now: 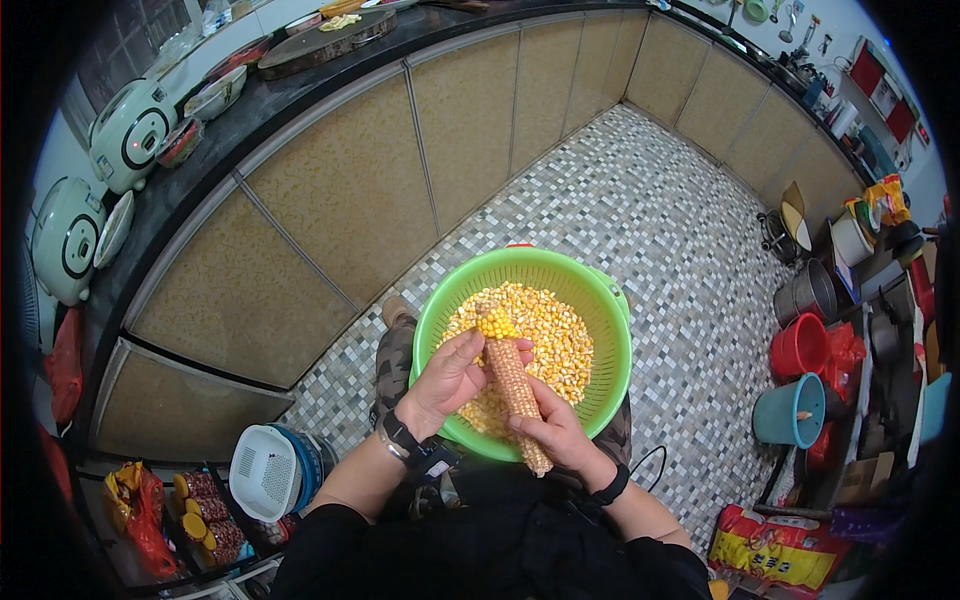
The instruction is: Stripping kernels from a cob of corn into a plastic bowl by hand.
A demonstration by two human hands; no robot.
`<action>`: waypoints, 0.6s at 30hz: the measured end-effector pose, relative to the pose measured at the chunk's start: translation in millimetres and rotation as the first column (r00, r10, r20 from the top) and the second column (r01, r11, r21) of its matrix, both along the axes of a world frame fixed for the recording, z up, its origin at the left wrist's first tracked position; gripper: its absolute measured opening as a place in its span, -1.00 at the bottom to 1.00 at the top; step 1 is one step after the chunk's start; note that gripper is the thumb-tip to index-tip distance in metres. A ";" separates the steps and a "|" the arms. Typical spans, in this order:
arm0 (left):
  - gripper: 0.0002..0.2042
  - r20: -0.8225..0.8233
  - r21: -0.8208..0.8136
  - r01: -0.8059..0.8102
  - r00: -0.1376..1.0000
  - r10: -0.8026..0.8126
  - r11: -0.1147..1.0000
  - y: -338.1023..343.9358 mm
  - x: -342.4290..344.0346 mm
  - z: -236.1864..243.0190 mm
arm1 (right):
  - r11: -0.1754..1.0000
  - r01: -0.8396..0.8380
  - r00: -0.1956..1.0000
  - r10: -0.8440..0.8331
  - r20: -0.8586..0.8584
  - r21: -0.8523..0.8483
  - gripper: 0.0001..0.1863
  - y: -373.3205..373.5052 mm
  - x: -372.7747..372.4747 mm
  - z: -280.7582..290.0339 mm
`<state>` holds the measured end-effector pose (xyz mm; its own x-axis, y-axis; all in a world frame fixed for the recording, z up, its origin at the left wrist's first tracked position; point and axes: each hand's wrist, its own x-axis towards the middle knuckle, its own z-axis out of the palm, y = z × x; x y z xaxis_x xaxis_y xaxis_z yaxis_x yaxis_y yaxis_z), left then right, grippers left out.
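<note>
Mostly, the corncob (512, 380) is bare (yellow kernels (497, 322) cap one end).

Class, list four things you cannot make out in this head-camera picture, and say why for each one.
In the head view:
Most of the floor of the green basket: covered by loose kernels.
Underside of the corncob: turned away from the camera.
Some fingers of the right grip: behind the corncob.
Small item in the blue bucket: too small to identify.

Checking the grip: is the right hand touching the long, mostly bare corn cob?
Touching: head view shows the right hand clasping the corn cob, thumb on top.
</note>
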<state>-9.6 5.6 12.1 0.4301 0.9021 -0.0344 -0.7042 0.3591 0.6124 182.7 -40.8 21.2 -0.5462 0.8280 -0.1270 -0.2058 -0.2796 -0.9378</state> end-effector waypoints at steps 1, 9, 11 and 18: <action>-0.49 0.000 0.000 0.000 1.000 0.000 1.000 0.1 -0.2 0.1 | 1.000 0.000 1.000 0.000 0.005 0.007 -0.34 0.1 0.1 -0.4; -0.43 0.020 -0.026 -0.021 1.000 0.021 0.999 0.3 -0.6 1.0 | 1.000 -0.011 1.000 0.011 -0.016 0.000 -0.35 -0.4 0.0 1.8; -0.46 0.047 -0.030 -0.007 0.999 0.008 1.000 0.9 -2.3 -3.1 | 1.000 -0.010 1.000 0.010 -0.013 0.011 -0.35 -1.1 0.1 1.8; -0.48 0.065 -0.051 -0.014 0.998 0.017 0.999 0.4 -4.9 -7.1 | 0.999 0.000 0.999 -0.002 0.038 0.040 -0.30 -1.7 0.0 -1.5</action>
